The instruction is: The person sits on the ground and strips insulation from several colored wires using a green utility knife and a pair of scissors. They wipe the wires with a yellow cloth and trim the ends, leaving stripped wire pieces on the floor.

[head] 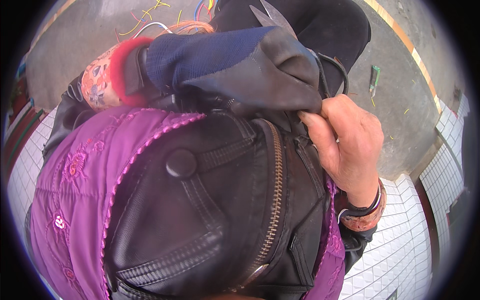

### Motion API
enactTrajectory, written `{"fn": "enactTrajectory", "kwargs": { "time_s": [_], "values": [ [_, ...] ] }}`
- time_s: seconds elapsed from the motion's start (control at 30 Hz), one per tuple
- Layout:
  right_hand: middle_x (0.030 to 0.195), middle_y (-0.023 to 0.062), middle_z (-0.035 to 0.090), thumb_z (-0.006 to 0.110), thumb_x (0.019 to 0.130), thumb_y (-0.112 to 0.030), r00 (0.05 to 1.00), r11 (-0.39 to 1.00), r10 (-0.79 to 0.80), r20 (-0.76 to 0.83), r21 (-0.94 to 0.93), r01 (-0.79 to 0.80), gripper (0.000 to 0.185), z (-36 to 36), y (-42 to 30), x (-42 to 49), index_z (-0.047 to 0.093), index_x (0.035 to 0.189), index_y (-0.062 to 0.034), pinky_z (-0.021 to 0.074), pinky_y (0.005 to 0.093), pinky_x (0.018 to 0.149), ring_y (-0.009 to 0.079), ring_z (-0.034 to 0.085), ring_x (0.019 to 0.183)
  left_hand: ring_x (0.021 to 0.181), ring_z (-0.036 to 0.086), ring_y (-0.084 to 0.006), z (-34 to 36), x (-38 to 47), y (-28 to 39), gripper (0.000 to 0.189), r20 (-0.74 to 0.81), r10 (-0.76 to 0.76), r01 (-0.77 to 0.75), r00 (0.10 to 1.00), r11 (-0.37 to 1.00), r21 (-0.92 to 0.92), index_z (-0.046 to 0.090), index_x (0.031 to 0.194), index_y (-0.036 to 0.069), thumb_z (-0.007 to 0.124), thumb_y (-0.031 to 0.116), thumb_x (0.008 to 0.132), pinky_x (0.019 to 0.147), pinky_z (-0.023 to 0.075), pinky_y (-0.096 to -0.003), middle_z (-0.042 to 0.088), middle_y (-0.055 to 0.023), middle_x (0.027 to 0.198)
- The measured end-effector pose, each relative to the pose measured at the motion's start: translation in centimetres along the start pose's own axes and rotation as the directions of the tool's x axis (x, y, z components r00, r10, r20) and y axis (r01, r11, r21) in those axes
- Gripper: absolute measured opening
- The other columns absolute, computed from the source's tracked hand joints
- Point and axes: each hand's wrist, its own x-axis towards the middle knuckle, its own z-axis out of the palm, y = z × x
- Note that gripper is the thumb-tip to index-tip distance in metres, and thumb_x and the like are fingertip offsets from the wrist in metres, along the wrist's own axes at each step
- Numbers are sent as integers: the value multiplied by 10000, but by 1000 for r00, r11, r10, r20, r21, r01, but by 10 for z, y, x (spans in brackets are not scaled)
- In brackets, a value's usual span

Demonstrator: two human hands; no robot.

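Observation:
A dark blue knit glove (210,56) with a black coated palm covers my left hand (277,71), which reaches across in front of my body. The folded coating hides how its fingers lie. My bare right hand (348,131) pinches the glove's edge between thumb and forefinger. Just beyond the gloved hand, metal scissors (279,20) lie over my black trousers (330,22). Their blades point away from me, and the dark looped handles (339,71) show past the glove. Part of the scissors is hidden behind it.
A green utility knife (374,80) lies on the grey concrete floor (397,123) to the right. Coloured wire pieces (144,17) and a bundle of copper strands (191,27) are at the upper left. White tiles (390,240) run along the lower right.

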Motion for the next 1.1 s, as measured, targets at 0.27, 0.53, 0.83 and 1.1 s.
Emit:
{"fn": "enactTrajectory", "kwargs": {
  "time_s": [0.27, 0.53, 0.83, 1.1],
  "values": [
    [644, 98, 476, 715, 726, -47, 988, 985, -69, 137, 166, 46, 127, 1, -1, -4, 594, 762, -30, 359, 382, 494, 288, 505, 544, 702, 628, -171, -9, -1, 14, 107, 270, -247, 331, 931, 884, -331, 678, 898, -31, 675, 76, 890, 604, 475, -309, 647, -110, 781],
    [630, 81, 461, 716, 727, -58, 986, 985, -53, 156, 173, 26, 129, 2, 1, -15, 589, 744, -40, 336, 377, 488, 272, 480, 529, 653, 584, -130, 6, 4, -2, 161, 194, 138, -66, 971, 939, -338, 670, 887, -17, 624, 133, 925, 576, 441, -281, 599, -62, 703],
    [610, 70, 451, 712, 738, -61, 992, 975, -44, 118, 220, 17, 131, 2, 5, -22, 584, 715, -51, 322, 367, 474, 253, 467, 510, 742, 618, -203, 8, 4, 0, 117, 281, -16, 132, 960, 907, -399, 686, 934, -23, 648, 84, 904, 651, 484, -313, 626, -98, 807],
    [617, 66, 478, 722, 733, -62, 990, 982, -47, 132, 186, 22, 129, 0, 5, -28, 595, 724, -48, 333, 362, 478, 246, 480, 510, 566, 547, -118, 18, 5, -8, 172, 180, 113, -38, 977, 928, -371, 673, 854, -1, 601, 130, 938, 519, 418, -279, 555, -34, 646]
  ]
}}
